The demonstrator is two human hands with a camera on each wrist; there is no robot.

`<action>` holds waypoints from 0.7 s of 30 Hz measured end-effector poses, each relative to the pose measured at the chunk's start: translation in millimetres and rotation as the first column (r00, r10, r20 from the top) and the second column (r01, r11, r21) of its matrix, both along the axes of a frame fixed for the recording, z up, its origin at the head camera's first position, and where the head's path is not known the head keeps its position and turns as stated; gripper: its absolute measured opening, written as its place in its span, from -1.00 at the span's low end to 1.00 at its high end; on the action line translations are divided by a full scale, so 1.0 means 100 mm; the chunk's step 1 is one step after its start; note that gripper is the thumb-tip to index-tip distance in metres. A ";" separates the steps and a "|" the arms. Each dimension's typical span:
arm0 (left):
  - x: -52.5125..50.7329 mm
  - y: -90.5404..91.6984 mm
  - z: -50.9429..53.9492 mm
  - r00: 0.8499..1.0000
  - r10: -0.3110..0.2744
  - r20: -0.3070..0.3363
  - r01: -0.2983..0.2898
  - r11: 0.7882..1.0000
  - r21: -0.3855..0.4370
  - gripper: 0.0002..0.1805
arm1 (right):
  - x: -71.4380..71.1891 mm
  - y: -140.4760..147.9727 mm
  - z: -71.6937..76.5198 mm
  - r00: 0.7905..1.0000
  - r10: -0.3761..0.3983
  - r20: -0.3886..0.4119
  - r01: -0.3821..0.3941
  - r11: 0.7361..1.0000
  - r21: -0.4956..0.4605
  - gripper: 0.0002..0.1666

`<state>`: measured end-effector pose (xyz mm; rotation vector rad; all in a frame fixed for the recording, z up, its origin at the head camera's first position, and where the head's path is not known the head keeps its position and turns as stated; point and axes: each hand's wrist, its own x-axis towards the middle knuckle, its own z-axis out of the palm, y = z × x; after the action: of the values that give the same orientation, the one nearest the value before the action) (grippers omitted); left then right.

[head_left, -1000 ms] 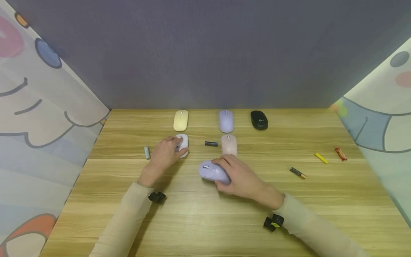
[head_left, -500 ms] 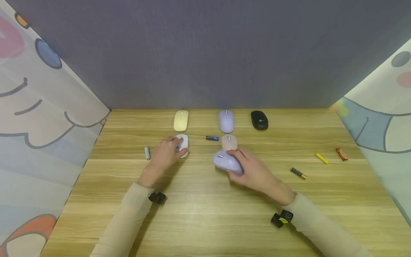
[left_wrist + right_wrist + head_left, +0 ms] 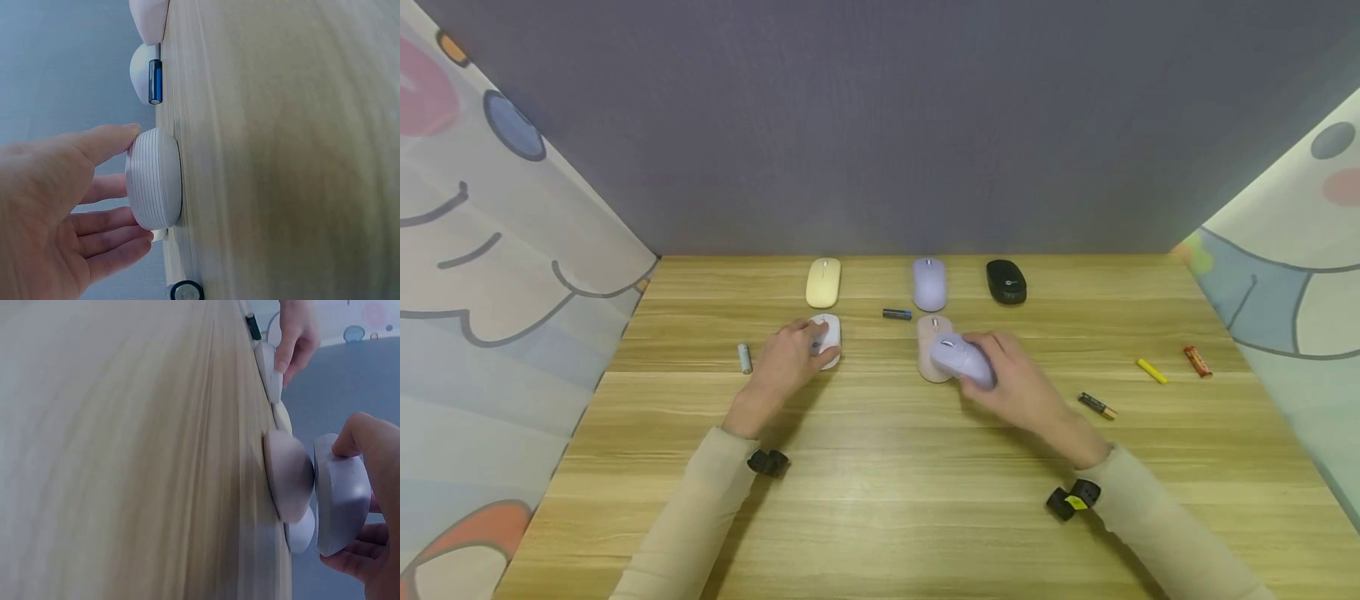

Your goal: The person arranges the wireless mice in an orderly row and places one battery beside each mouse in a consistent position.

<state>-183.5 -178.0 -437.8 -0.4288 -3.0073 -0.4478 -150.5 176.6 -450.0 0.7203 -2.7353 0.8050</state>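
Observation:
My left hand (image 3: 787,360) holds a white computer mouse (image 3: 829,340) on the table, thumb on one side and fingers on the other, as the left wrist view shows with the ribbed side of the white mouse (image 3: 150,178). My right hand (image 3: 1018,387) grips a purple mouse (image 3: 962,358) by its sides, raised off the table. This purple mouse (image 3: 344,494) hangs over the pink mouse (image 3: 287,475) in the right wrist view, with hardly any gap between them. From the head it covers part of the pink mouse (image 3: 931,332).
Along the back lie a yellow mouse (image 3: 823,283), a second purple mouse (image 3: 929,285) and a black mouse (image 3: 1006,282). A blue-black battery (image 3: 897,314) lies mid-table, a pale battery (image 3: 744,358) at left. Black-copper (image 3: 1097,406), yellow (image 3: 1152,371) and red (image 3: 1197,362) batteries lie right.
My right hand has carried the purple mouse rightward and slightly back, to over the pink mouse. The blue-black battery has rolled toward the back. My left hand has stayed in place.

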 end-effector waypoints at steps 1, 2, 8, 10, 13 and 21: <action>0.00 0.00 0.00 1.000 0.000 -0.001 0.000 1.000 0.000 -0.41 | -0.01 0.02 0.00 1.000 -0.009 0.000 0.009 1.000 0.002 -0.24; 0.00 0.00 0.00 1.000 -0.001 -0.002 0.001 1.000 0.001 -0.41 | -0.02 0.04 -0.01 1.000 -0.018 0.005 0.017 1.000 0.002 -0.24; 0.00 -0.01 0.00 1.000 -0.007 -0.008 0.008 1.000 0.009 -0.41 | -0.08 0.13 -0.03 0.994 -0.088 0.058 0.088 0.996 0.005 -0.23; 0.00 -0.01 0.00 1.000 -0.007 -0.009 0.007 1.000 0.010 -0.41 | -0.11 0.17 -0.04 0.991 -0.110 0.070 0.110 0.994 0.006 -0.24; 0.00 -0.01 0.00 1.000 -0.007 -0.009 0.007 1.000 0.011 -0.41 | -0.14 0.22 -0.05 0.985 -0.147 0.089 0.146 0.989 0.014 -0.26; 0.00 -0.01 0.00 1.000 -0.008 -0.007 0.008 1.000 0.008 -0.41 | -0.18 0.34 -0.07 0.970 -0.214 0.113 0.212 0.977 0.026 -0.24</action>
<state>-183.7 -178.8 -437.5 -0.4413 -2.9973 -0.4587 -168.1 211.0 -457.3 0.3827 -2.8591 0.8021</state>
